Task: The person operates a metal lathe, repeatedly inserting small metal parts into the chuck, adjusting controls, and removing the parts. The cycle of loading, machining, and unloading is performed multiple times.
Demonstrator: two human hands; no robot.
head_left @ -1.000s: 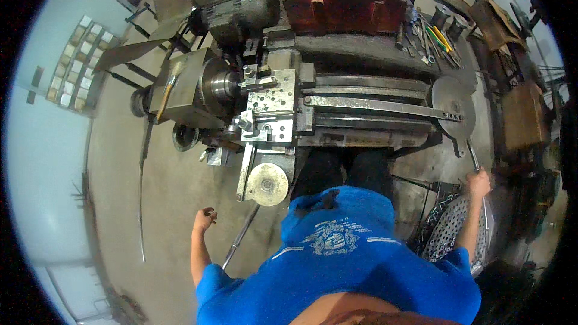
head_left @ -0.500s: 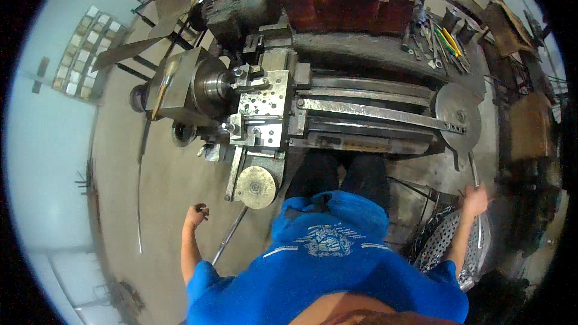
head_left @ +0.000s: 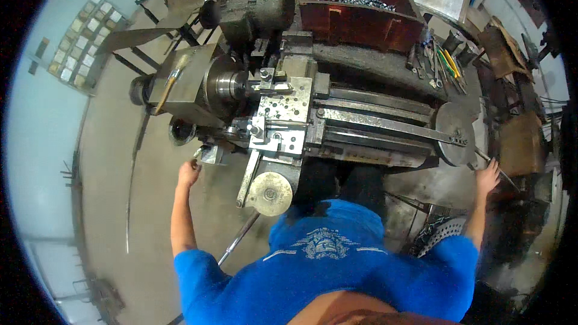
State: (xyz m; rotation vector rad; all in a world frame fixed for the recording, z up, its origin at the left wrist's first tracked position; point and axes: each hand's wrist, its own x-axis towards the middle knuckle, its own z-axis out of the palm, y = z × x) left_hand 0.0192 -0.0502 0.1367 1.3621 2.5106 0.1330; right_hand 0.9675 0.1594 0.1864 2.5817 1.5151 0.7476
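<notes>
My left hand (head_left: 189,173) is closed at the short pale lever handle (head_left: 198,153) below the headstock of a lathe-like machine (head_left: 186,84), fingertips against it. My right hand (head_left: 489,177) has its fingers apart and rests against the metal rod (head_left: 507,182) that sticks out from the round disc (head_left: 455,134). A long flat bar (head_left: 385,121) links this disc to the drilled carriage plate (head_left: 282,106). Two tool posts stand on the plate, apart from the chuck (head_left: 229,85). A smaller round disc (head_left: 271,194) with a rod sits at the carriage's front.
Behind the machine stands a dark red box (head_left: 361,24) with small metal parts. Wrenches and other hand tools (head_left: 442,63) lie at the back right. A brush (head_left: 171,84) lies on the headstock. A perforated basket (head_left: 442,232) is beside my right arm. The motor (head_left: 256,12) stands behind the headstock.
My left hand has moved forward to the lever handle. The right-hand rod has swung outward and my right fingers have loosened from it. The carriage has shifted right, away from the chuck.
</notes>
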